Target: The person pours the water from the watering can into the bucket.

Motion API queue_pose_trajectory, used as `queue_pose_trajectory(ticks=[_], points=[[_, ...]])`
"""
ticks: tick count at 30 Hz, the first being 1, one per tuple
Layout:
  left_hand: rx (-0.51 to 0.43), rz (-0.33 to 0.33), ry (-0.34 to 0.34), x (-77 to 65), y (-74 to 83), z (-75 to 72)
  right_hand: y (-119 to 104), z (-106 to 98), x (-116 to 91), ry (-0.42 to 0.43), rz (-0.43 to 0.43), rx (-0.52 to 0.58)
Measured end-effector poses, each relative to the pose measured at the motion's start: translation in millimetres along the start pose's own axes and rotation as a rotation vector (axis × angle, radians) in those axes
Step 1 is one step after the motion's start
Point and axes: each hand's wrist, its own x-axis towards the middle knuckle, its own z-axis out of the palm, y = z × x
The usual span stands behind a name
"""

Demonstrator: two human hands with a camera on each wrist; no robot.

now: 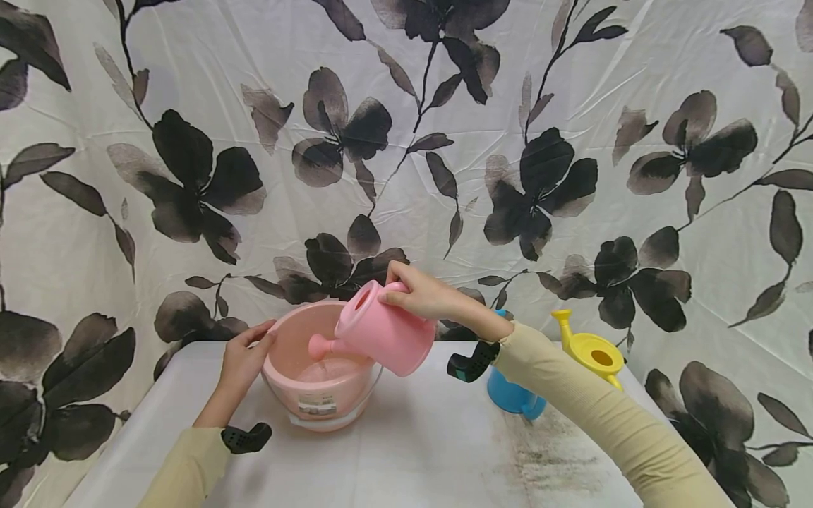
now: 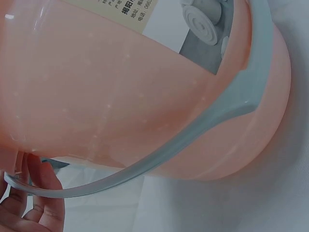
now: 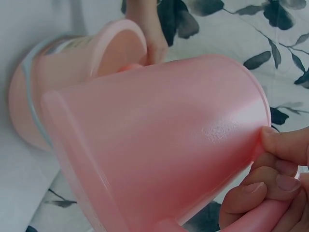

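The right hand (image 1: 422,293) is curled tight around the handle of the pink watering can (image 1: 394,339). The can is up in the air and tipped, with its spout (image 1: 320,347) pointing down inside the pink bucket (image 1: 352,395). The left hand (image 1: 244,356) has bent fingers and holds the bucket's edge on the far left side.

The bucket stands upright on the white worktop (image 1: 413,458). From the head you can see into it, but the two wrist views don't show its bottom. The left wrist view shows the label (image 2: 164,29) up close, with printed writing and a picture, and the grey bucket handle (image 2: 159,157) running past the fingers. The right wrist view shows best how the fingers wrap the can's handle, but the can hides most of the spout there.

Only the head view has the blue watering can (image 1: 508,396), partly behind the right sleeve (image 1: 584,395), and the yellow watering can (image 1: 593,353) near the worktop's back right corner.
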Motion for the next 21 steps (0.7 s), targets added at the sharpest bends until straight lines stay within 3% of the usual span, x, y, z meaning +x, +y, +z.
queue_pose_trajectory(ticks=[21], points=[[0.006,0.013,0.013,0.1,-1.1,0.5,-1.8,-2.1,-1.3,-0.003,0.006,-0.022]])
